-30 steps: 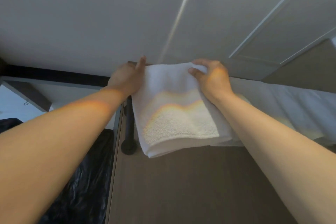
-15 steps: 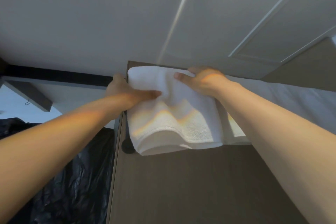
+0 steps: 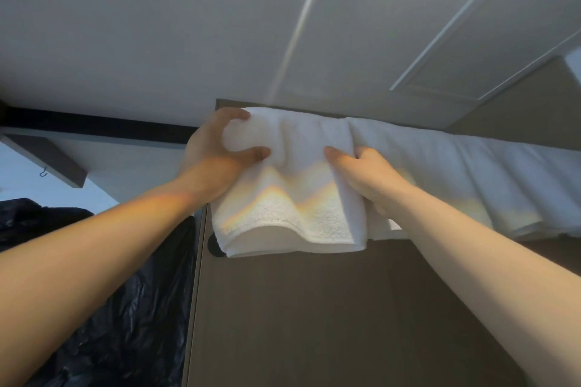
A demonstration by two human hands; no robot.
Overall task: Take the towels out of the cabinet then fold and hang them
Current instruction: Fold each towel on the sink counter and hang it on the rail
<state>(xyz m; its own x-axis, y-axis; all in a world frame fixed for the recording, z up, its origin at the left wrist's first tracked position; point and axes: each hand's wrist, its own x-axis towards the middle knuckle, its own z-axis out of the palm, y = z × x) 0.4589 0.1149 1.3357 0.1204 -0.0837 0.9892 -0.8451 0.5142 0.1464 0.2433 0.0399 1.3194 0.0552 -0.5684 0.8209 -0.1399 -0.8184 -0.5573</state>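
A folded white towel (image 3: 295,198) hangs over the top of a brown panel, its lower edges dangling in front. My left hand (image 3: 213,151) grips the towel's upper left corner, thumb in front and fingers curled over the top. My right hand (image 3: 361,170) pinches the towel's right side, thumb on the front and fingers tucked behind. To the right, a second white towel (image 3: 471,176) hangs along the same top edge, touching the first. The rail under both towels is hidden; only a black bracket end (image 3: 215,247) peeks out below the left corner.
The brown panel (image 3: 314,317) fills the lower middle. A black plastic bag (image 3: 119,308) lies at lower left. A white ceiling (image 3: 157,25) is overhead, and a dark shelf with a small hook (image 3: 44,171) sticks out at left.
Both hands slid down from the towel's top and now grip it, left at the corner, right on the side. The towel bunched slightly between them and sits closer to the second towel.
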